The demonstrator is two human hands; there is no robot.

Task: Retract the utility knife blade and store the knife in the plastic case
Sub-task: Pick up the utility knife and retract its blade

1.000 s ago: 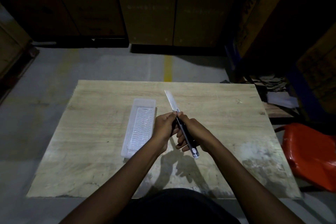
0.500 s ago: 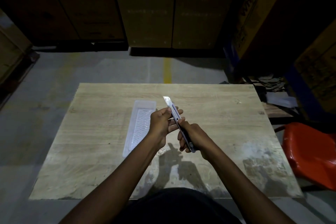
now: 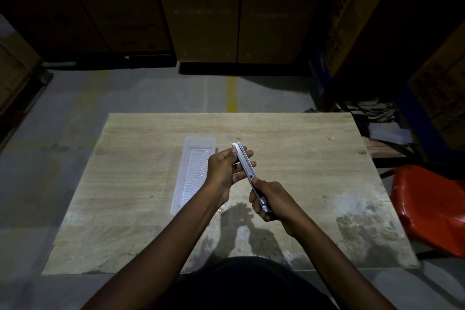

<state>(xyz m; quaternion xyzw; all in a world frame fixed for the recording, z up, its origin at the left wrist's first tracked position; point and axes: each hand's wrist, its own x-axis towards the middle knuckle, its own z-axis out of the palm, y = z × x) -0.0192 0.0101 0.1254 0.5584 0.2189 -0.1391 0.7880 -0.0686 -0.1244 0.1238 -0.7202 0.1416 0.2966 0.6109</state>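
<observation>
From the head camera, both hands hold the utility knife up over the middle of the wooden worktop. The right hand has its fingers wrapped tight round the dark handle end; the left hand has its fingers loosely spread beneath the metal front, thumb on top. Only a short tip of blade pokes out toward 11 o'clock. The clear plastic case lies open at 9 o'clock, just beside the left hand, which covers part of its right rim. An orange chair stands at 3 o'clock, off the worktop, and cardboard boxes sit stacked at 12 o'clock in the dark.
</observation>
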